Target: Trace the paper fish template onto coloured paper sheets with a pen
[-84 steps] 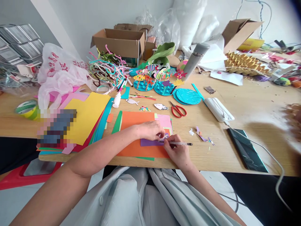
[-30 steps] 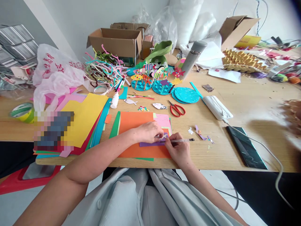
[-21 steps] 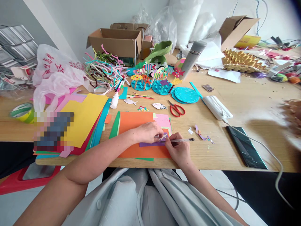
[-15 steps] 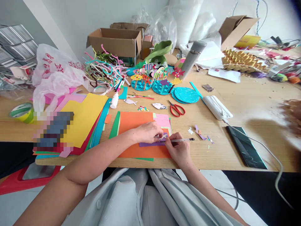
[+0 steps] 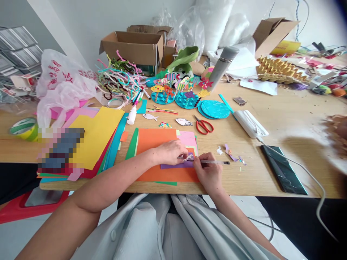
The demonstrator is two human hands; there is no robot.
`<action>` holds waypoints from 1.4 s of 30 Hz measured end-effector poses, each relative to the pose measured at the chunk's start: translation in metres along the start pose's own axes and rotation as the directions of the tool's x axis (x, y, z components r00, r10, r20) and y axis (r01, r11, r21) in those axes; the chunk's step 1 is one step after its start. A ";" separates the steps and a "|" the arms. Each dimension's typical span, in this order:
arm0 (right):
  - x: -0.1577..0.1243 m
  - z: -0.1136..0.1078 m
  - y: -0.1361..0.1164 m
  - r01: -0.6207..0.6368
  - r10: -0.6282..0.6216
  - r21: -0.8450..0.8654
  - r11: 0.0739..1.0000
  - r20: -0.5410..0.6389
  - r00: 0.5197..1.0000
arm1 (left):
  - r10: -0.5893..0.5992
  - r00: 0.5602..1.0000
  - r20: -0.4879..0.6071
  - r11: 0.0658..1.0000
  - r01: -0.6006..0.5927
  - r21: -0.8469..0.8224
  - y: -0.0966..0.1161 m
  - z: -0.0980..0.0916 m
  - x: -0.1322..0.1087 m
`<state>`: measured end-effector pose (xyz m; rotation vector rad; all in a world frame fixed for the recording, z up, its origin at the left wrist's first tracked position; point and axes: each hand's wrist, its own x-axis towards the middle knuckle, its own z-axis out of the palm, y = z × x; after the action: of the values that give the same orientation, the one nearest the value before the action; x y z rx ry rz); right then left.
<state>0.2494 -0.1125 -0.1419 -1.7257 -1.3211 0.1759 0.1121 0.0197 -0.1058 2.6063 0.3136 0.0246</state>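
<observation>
My right hand [image 5: 209,170] is closed round a slim pen [image 5: 217,162], its tip end pointing left over a piece of purple paper [image 5: 173,166]. Pressed on a small white cutout [image 5: 187,158] that lies on the purple paper, my left hand [image 5: 171,152] has its fingers bent together; whether it pinches the cutout is hidden. Beneath both lies orange paper [image 5: 151,139], with pink paper [image 5: 187,138] and green paper [image 5: 130,148] partly showing. Red-handled scissors [image 5: 204,126] and a white paper fish [image 5: 183,122] rest just beyond.
Coloured sheets [image 5: 97,139] are stacked at left beside a tape roll [image 5: 24,129]. A phone [image 5: 284,169], a white power strip [image 5: 251,123] and its cable are at right. Farther back stand paper fish on blue discs [image 5: 187,99], a grey bottle [image 5: 223,65] and a cardboard box [image 5: 132,48].
My right hand has shifted slightly to the right with the pen. My left hand keeps its place on the small cutout.
</observation>
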 end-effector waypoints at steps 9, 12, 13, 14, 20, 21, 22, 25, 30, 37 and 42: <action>0.000 0.000 0.000 0.007 -0.008 -0.088 0.996 -0.018 1.000 | 0.008 1.000 -0.009 1.000 -0.008 -0.011 -0.001 0.002 0.000; 0.000 0.000 0.000 -0.006 0.005 -0.093 0.996 -0.011 1.000 | 0.006 1.000 -0.009 1.000 -0.006 -0.012 -0.001 0.001 -0.001; 0.000 0.000 0.001 -0.010 0.009 -0.095 0.995 -0.011 1.000 | 0.005 1.000 -0.009 1.000 -0.005 -0.012 0.000 0.001 -0.001; 0.000 0.000 0.001 -0.011 0.011 -0.096 0.995 -0.010 1.000 | 0.004 1.000 -0.009 1.000 -0.004 -0.011 0.000 0.000 -0.001; -0.001 0.001 0.002 0.000 0.001 -0.100 0.995 0.011 1.000 | 0.003 1.000 -0.004 1.000 -0.003 0.000 0.002 -0.001 -0.001; -0.002 0.001 0.002 -0.001 0.002 -0.099 0.995 0.015 1.000 | 0.004 1.000 -0.001 1.000 -0.004 0.004 0.002 -0.002 -0.001; -0.002 0.001 0.002 -0.002 0.004 -0.099 0.995 0.020 1.000 | 0.005 1.000 0.002 1.000 -0.006 0.008 0.003 -0.002 -0.001; -0.004 0.001 0.002 0.004 -0.001 -0.089 0.996 0.037 0.999 | 0.015 1.000 0.007 1.000 -0.015 0.021 0.003 -0.003 -0.001; -0.004 0.001 0.000 0.056 -0.052 -0.074 0.996 0.043 0.998 | 0.005 1.000 0.015 1.000 -0.005 0.023 0.002 -0.003 -0.002; -0.003 0.002 -0.002 0.130 -0.126 -0.044 0.991 0.073 0.989 | 0.019 1.000 0.012 0.999 -0.019 0.038 0.002 -0.002 -0.003; -0.003 0.002 -0.002 0.144 -0.142 -0.021 0.989 0.094 0.985 | 0.017 1.000 0.011 1.000 -0.017 0.018 0.002 -0.002 -0.003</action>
<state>0.2451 -0.1137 -0.1429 -1.6555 -1.5164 0.1570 0.1094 0.0188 -0.1028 2.6267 0.2891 0.0134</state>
